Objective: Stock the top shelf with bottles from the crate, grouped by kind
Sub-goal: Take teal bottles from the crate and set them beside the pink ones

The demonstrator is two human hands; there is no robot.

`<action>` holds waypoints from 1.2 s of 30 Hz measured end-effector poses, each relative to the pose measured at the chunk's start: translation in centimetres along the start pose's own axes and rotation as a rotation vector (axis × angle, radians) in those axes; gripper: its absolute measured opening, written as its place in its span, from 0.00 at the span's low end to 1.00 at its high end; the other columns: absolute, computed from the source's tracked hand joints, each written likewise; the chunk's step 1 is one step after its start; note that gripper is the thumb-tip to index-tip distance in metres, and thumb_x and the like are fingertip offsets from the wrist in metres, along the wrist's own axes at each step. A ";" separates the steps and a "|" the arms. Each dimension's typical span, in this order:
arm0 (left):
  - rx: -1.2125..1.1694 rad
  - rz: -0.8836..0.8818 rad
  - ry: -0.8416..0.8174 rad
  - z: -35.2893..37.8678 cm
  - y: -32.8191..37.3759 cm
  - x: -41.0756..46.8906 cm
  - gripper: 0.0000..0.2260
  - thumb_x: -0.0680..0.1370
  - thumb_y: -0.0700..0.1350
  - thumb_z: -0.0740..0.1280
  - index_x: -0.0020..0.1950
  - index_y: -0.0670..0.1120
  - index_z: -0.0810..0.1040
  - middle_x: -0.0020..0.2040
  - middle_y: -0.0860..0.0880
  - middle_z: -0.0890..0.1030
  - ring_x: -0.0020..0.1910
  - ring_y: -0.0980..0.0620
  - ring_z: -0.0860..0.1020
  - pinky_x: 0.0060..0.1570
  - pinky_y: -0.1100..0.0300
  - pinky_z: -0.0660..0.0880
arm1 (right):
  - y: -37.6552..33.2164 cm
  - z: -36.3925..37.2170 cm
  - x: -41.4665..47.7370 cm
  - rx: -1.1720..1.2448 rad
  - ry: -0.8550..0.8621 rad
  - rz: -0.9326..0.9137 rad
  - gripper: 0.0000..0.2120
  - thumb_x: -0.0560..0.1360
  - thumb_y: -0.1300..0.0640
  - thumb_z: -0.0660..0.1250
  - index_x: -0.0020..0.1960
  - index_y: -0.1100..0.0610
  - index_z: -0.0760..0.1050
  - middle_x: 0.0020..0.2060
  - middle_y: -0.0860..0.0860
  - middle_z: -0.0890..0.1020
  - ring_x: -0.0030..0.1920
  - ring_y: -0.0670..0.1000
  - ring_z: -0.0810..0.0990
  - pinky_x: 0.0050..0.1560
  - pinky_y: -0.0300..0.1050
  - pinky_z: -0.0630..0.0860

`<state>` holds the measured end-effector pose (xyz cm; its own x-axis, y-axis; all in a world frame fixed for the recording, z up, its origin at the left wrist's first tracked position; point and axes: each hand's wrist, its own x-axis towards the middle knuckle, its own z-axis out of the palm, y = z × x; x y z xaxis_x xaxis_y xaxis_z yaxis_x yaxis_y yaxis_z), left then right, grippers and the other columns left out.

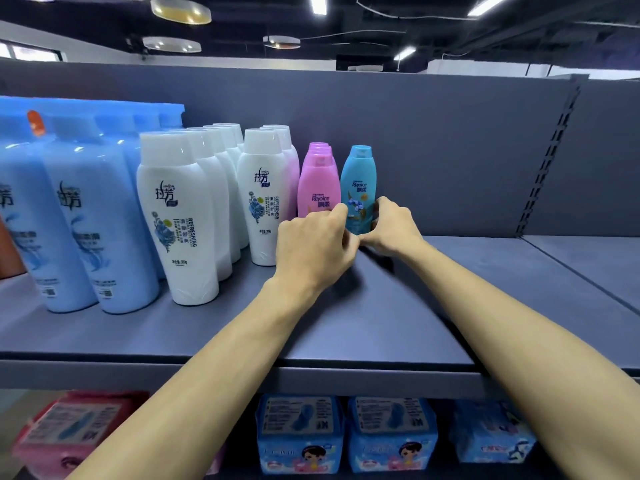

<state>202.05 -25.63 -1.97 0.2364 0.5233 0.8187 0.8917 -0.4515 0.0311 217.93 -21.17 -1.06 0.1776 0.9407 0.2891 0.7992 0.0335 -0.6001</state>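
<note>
A small teal bottle (358, 183) stands upright on the grey top shelf (398, 306), just right of a row of small pink bottles (318, 188). My left hand (311, 247) and my right hand (389, 226) both hold the teal bottle low down, fingers curled round its left and right sides, thumbs meeting in front of its base. Left of the pink row stand rows of tall white bottles (176, 216) and, further left, tall light-blue bottles (100, 220). The crate is out of view.
The shelf's grey back panel (433, 150) rises behind the bottles. Bare shelf surface runs to the right of the teal bottle, up to a slotted upright (550, 161). Blue packets (391, 434) and pink packets (69, 431) fill the shelf below.
</note>
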 end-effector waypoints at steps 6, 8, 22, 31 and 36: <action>-0.028 -0.005 -0.001 -0.2 0.2 -0.1 0.10 0.71 0.49 0.64 0.39 0.48 0.63 0.32 0.48 0.78 0.30 0.39 0.75 0.30 0.57 0.61 | -0.1 0.6 0.7 0.015 0.032 0.006 0.24 0.66 0.52 0.78 0.55 0.56 0.69 0.51 0.54 0.80 0.50 0.57 0.79 0.47 0.49 0.76; -0.033 -0.012 -0.009 -0.3 0.2 -0.1 0.10 0.71 0.49 0.64 0.39 0.48 0.63 0.32 0.48 0.79 0.31 0.39 0.75 0.31 0.57 0.62 | 0.0 1.1 0.6 0.044 0.061 0.003 0.24 0.66 0.53 0.78 0.55 0.57 0.69 0.51 0.55 0.80 0.51 0.58 0.80 0.50 0.51 0.78; -0.077 -0.017 -0.017 0.0 0.4 -0.2 0.10 0.72 0.50 0.63 0.41 0.49 0.63 0.35 0.47 0.80 0.34 0.38 0.76 0.32 0.55 0.63 | 1.0 1.3 0.3 0.026 0.106 0.048 0.27 0.65 0.47 0.77 0.58 0.52 0.70 0.49 0.48 0.82 0.53 0.53 0.79 0.55 0.54 0.77; -0.129 -0.129 -0.148 -2.5 0.1 -0.5 0.08 0.73 0.50 0.62 0.43 0.46 0.69 0.40 0.47 0.81 0.40 0.38 0.77 0.40 0.51 0.74 | -2.1 -2.0 -7.1 -0.018 0.130 -0.116 0.20 0.70 0.55 0.75 0.57 0.57 0.71 0.51 0.51 0.81 0.51 0.55 0.80 0.55 0.54 0.77; -0.267 -0.155 -0.182 -6.8 0.2 -2.9 0.07 0.71 0.52 0.64 0.42 0.49 0.74 0.37 0.52 0.81 0.40 0.44 0.78 0.40 0.53 0.76 | -2.8 -4.1 -14.6 -0.067 0.098 -0.235 0.14 0.73 0.55 0.73 0.54 0.57 0.73 0.49 0.49 0.81 0.50 0.52 0.79 0.54 0.50 0.77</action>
<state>198.94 -32.15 -0.49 0.1930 0.7098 0.6775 0.7955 -0.5173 0.3154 215.44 -36.35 -0.52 0.0342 0.8724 0.4876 0.8607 0.2222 -0.4581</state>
